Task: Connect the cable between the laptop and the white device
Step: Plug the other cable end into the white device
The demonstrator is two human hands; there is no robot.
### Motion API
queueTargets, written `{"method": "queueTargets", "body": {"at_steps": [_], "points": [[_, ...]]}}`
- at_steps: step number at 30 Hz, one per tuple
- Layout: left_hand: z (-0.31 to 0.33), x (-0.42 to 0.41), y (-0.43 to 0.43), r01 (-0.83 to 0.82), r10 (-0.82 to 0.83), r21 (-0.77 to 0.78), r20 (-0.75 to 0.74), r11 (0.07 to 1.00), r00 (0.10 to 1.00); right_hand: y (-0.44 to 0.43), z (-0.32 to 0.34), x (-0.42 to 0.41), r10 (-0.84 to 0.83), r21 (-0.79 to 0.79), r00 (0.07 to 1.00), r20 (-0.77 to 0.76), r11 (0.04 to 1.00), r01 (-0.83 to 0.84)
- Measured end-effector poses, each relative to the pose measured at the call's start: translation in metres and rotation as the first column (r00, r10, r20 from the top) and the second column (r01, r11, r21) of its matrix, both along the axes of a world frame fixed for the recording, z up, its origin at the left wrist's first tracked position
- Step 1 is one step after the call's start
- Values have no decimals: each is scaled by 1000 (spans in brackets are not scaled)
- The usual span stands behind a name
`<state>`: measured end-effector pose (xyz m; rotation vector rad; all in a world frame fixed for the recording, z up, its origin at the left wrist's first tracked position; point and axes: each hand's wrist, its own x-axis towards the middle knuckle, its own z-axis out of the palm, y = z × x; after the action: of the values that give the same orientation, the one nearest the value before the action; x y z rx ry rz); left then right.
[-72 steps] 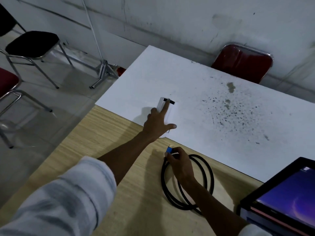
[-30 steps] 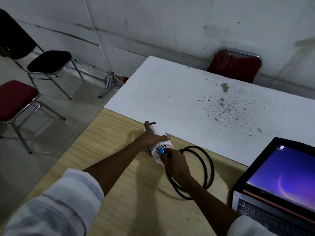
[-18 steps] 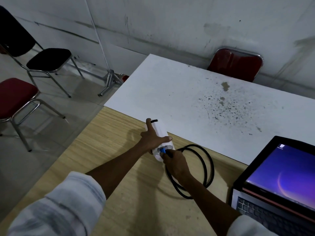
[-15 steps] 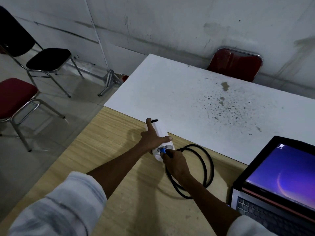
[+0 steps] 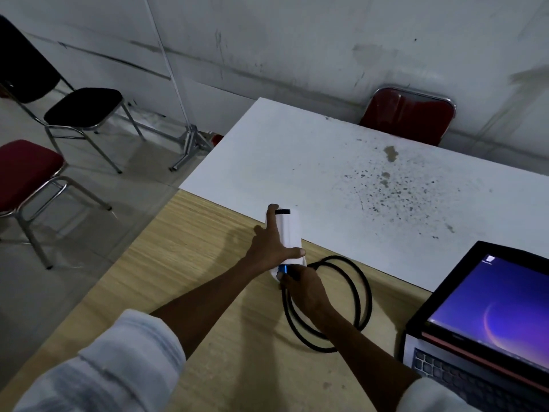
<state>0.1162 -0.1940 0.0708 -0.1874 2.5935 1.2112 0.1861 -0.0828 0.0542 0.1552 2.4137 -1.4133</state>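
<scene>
Left hand [image 5: 271, 248] was clamped round the white device [image 5: 289, 233] while the right hand [image 5: 306, 288] pinched the cable's [image 5: 361, 292] blue plug [image 5: 283, 268] against its end, laptop [image 5: 475, 331] open nearby.

You had white device [image 5: 289, 233] lying flat, black cable [image 5: 332, 304] coiled at its 5 o'clock, open laptop [image 5: 487, 322] at 4.

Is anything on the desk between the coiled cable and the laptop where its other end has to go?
Nothing visible. Only bare wooden desk lies between the black cable and the laptop. The right hand holds the blue plug at the white device, steadied by the left hand.
</scene>
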Motion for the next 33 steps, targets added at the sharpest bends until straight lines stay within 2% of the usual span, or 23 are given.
{"method": "queueTargets", "body": {"at_steps": [2,5,8,10,13,17,26,33], "points": [[-1,-2,4,41,-43,-16,-79,999,996,10,-3,-7,29,35,999,45,999,-30],[-1,-10,9,60,-61,-16,-147,998,987,31,-9,-9,-69,98,994,86,993,61],[-1,-25,11,91,-90,0,-162,996,983,58,-18,-3,-178,250,984,-1,953,173],[-2,-34,16,132,-132,-13,-159,991,979,77,-25,2,-230,388,973,35,900,199],[-6,-50,31,195,-200,-42,-156,980,967,101,-35,9,-271,496,945,182,855,150],[-15,-63,52,246,-255,-77,-167,966,952,117,-42,17,-206,578,969,137,811,91],[-25,-86,72,288,-296,-79,-125,954,947,134,-56,1,-116,543,993,21,836,86],[-32,-81,66,217,-212,29,-116,976,970,132,-62,3,-113,580,993,19,811,81]]}}
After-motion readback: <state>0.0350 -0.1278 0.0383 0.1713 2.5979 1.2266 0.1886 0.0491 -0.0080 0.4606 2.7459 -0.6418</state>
